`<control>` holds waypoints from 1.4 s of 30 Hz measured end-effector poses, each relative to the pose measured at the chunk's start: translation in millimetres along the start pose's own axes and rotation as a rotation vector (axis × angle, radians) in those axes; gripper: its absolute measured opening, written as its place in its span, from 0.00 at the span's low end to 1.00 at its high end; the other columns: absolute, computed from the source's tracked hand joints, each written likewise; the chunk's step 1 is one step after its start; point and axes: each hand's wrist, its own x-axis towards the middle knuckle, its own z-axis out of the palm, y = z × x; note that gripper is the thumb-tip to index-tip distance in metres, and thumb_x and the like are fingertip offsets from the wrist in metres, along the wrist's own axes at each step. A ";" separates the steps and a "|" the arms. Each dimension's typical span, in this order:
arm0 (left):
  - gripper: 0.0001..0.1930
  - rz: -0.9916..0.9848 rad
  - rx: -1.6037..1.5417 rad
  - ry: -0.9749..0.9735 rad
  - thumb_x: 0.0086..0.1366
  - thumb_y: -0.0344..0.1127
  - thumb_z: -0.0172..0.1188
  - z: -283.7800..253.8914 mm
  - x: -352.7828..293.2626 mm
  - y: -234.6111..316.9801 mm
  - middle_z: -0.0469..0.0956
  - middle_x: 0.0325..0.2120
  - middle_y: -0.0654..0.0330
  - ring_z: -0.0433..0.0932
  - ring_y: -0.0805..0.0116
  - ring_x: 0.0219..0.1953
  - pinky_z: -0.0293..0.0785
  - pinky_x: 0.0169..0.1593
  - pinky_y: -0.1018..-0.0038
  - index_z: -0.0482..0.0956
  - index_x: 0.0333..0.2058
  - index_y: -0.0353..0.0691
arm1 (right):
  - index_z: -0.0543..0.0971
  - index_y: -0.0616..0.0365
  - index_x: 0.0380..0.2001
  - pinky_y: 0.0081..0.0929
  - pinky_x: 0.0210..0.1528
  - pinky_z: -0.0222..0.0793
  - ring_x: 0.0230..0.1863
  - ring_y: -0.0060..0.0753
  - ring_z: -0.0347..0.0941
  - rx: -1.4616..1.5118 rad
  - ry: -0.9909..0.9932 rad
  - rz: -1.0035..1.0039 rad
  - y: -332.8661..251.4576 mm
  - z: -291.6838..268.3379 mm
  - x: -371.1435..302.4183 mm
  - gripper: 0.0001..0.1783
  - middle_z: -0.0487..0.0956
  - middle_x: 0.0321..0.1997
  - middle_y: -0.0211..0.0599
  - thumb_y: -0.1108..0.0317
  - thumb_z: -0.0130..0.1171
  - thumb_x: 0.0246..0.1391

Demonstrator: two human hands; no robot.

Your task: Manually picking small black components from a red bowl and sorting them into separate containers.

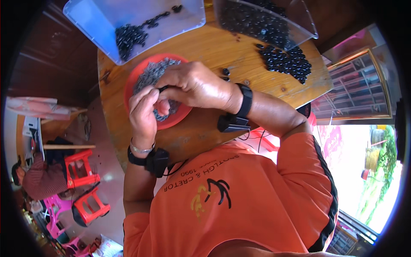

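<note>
My left hand (144,112) and my right hand (192,85) meet over a round red plastic basin (185,115). Both are closed, their fingertips pinched round a small black piece (163,88) that is mostly covered by the fingers. Small grey metal-looking parts (147,77) are heaped in the basin under my hands. Beyond my right wrist, two loose black round pieces (226,71) lie on the wooden table (205,45). A larger pile of glossy black round pieces (284,62) spreads over the table's right side.
A translucent bin (96,25) holding black pieces stands at the far left of the table; another clear bin (257,21) with many more sits at the far right. Red stools (81,169) and a seated person (43,180) are off to the left. A glass-fronted frame (357,88) stands at right.
</note>
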 end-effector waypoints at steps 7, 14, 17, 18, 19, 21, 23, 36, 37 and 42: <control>0.17 -0.021 0.015 -0.010 0.64 0.39 0.45 0.2 0.8 0.2 0.71 0.15 0.61 0.67 0.77 0.16 0.62 0.21 0.81 0.72 0.22 0.34 | 0.79 0.58 0.30 0.30 0.34 0.72 0.30 0.40 0.76 -0.025 0.092 0.010 -1.6 -2.2 -2.1 0.09 0.78 0.28 0.38 0.71 0.65 0.41; 0.16 0.088 0.057 0.075 0.65 0.41 0.45 -8.4 5.0 -0.4 0.70 0.17 0.65 0.67 0.79 0.19 0.60 0.24 0.83 0.75 0.27 0.35 | 0.79 0.62 0.29 0.28 0.32 0.71 0.29 0.38 0.75 -0.256 0.517 0.580 -44.2 -122.4 52.5 0.07 0.78 0.29 0.43 0.73 0.61 0.43; 0.15 0.136 0.056 0.085 0.65 0.40 0.46 -5.0 7.1 4.2 0.71 0.17 0.65 0.66 0.80 0.18 0.60 0.23 0.83 0.75 0.27 0.35 | 0.79 0.63 0.30 0.28 0.33 0.72 0.33 0.37 0.76 -0.928 0.604 -0.142 -4.4 -167.0 38.6 0.07 0.78 0.32 0.42 0.74 0.60 0.45; 0.15 0.130 0.050 0.090 0.65 0.40 0.46 -5.2 7.0 3.4 0.71 0.17 0.65 0.66 0.80 0.18 0.60 0.23 0.83 0.75 0.27 0.35 | 0.79 0.63 0.29 0.28 0.32 0.71 0.33 0.37 0.76 -0.874 0.645 -0.127 -4.7 -167.8 37.6 0.06 0.78 0.31 0.41 0.74 0.60 0.45; 0.15 0.134 0.063 0.084 0.65 0.39 0.46 -5.1 6.8 2.5 0.71 0.17 0.65 0.66 0.80 0.18 0.60 0.23 0.84 0.76 0.27 0.35 | 0.79 0.63 0.29 0.28 0.32 0.71 0.33 0.37 0.76 -0.873 0.637 -0.125 -6.7 -164.4 33.6 0.06 0.78 0.31 0.41 0.74 0.60 0.45; 0.15 0.136 0.067 0.073 0.65 0.39 0.46 -4.4 6.2 1.9 0.71 0.17 0.65 0.66 0.80 0.18 0.60 0.23 0.84 0.76 0.27 0.35 | 0.80 0.63 0.29 0.28 0.32 0.71 0.32 0.38 0.76 -0.668 0.436 0.102 -19.1 -147.7 16.4 0.06 0.78 0.30 0.41 0.73 0.61 0.45; 0.15 0.140 0.049 0.074 0.65 0.38 0.47 -6.6 0.9 1.1 0.71 0.17 0.66 0.65 0.81 0.18 0.59 0.23 0.85 0.76 0.26 0.35 | 0.79 0.63 0.28 0.28 0.32 0.71 0.30 0.40 0.76 -0.574 0.147 0.217 -17.5 -121.4 3.4 0.06 0.78 0.28 0.42 0.72 0.60 0.45; 0.14 0.146 0.023 0.059 0.65 0.38 0.48 -6.8 2.5 1.3 0.71 0.17 0.67 0.65 0.83 0.18 0.59 0.22 0.86 0.76 0.27 0.35 | 0.78 0.57 0.38 0.28 0.36 0.70 0.35 0.34 0.76 -0.606 -0.414 0.538 25.5 -101.5 -58.7 0.12 0.79 0.32 0.38 0.66 0.60 0.48; 0.14 0.147 0.026 0.065 0.65 0.38 0.48 -6.5 2.2 1.1 0.71 0.17 0.67 0.65 0.83 0.18 0.59 0.22 0.87 0.76 0.27 0.35 | 0.78 0.57 0.38 0.28 0.36 0.70 0.35 0.35 0.76 -0.596 -0.430 0.559 26.4 -98.3 -58.9 0.13 0.78 0.33 0.38 0.66 0.60 0.47; 0.14 0.179 0.012 0.133 0.64 0.38 0.48 -17.0 11.0 0.7 0.71 0.16 0.67 0.66 0.82 0.17 0.59 0.22 0.86 0.76 0.26 0.36 | 0.78 0.57 0.36 0.31 0.35 0.70 0.32 0.39 0.75 -0.714 -0.367 0.379 39.5 -89.5 -55.6 0.12 0.78 0.31 0.38 0.67 0.60 0.46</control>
